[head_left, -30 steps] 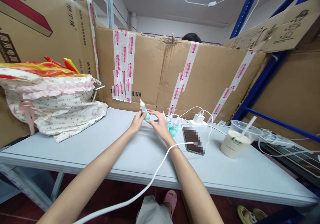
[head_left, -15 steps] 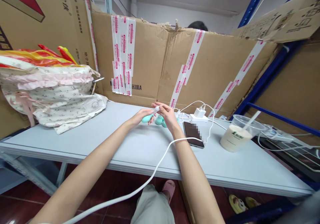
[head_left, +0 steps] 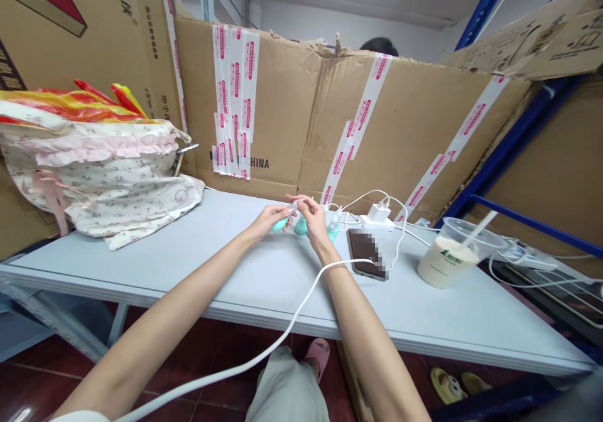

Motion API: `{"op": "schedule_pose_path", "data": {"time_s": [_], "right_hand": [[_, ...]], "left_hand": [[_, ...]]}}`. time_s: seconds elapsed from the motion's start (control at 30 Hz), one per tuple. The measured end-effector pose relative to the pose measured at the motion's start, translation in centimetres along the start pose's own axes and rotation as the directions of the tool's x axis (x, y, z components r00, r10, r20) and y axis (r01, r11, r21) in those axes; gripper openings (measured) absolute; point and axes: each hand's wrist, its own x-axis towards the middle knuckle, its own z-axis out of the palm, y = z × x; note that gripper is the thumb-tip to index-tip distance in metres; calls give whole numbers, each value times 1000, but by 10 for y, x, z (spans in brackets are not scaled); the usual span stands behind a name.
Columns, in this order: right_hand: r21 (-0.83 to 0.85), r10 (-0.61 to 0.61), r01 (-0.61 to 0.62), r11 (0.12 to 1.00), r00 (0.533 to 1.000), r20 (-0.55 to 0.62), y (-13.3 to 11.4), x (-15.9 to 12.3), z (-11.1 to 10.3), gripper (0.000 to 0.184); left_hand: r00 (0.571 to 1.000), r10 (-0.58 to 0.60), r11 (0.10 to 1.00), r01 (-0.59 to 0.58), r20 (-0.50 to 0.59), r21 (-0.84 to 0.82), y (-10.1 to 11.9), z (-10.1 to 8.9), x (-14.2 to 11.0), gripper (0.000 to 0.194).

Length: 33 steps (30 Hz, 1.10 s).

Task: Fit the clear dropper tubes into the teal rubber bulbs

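Observation:
My left hand (head_left: 265, 220) is closed around a small turquoise bulb syringe (head_left: 281, 224) with a whitish translucent nozzle, held just above the table. Fingers of my right hand (head_left: 313, 216) pinch at the nozzle end, so both hands meet on the one piece. Its tip is partly hidden by the fingers. Right behind and beside my right hand stand more turquoise bulbs (head_left: 333, 230) with clear nozzles, one of them (head_left: 300, 227) showing between the hands.
On the grey table (head_left: 226, 271), a phone (head_left: 365, 259), a white charger (head_left: 378, 212) and a cup of milky drink (head_left: 445, 262) stand to the right. A white cable (head_left: 282, 337) crosses over my right forearm. A floral bag (head_left: 108, 183) lies left; cardboard (head_left: 277, 108) walls the back.
My hands have drawn closer together on the bulb syringe, and less of its bulb and nozzle shows. More nozzles of the standing bulbs are visible beside my right hand. The view has shifted slightly.

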Motion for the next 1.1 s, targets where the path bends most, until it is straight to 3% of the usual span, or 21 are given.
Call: {"op": "schedule_pose_path", "data": {"time_s": [0.13, 0.23, 0.47, 0.53, 0.67, 0.83, 0.93, 1.1], "right_hand": [[77, 61, -62, 995, 998, 12, 3, 1, 0, 39], [84, 109, -104, 991, 992, -67, 1, 2, 0, 47], [56, 132, -123, 991, 968, -212, -5, 2, 0, 47], [73, 147, -135, 988, 969, -199, -2, 1, 3, 51], [93, 175, -175, 980, 984, 17, 4, -1, 13, 57], [117, 236, -239, 964, 971, 42, 7, -3, 15, 56], [125, 246, -250, 960, 968, 47, 8, -1, 12, 57], [90, 289, -281, 956, 951, -107, 9, 0, 12, 52]], "left_hand": [[992, 109, 970, -91, -69, 225, -3, 2, 4, 32], [971, 187, 915, -117, -150, 387, -7, 3, 5, 36], [955, 271, 867, -186, -124, 462, -15, -2, 5, 39], [934, 321, 853, -215, -154, 476, -14, -3, 5, 40], [866, 396, 865, -242, -304, 439, -8, 2, 4, 37], [809, 316, 945, -219, -496, 243, -11, 5, 5, 34], [819, 279, 958, -202, -502, 203, -12, 3, 7, 31], [845, 245, 969, -190, -475, 160, -12, 2, 7, 46]]}}
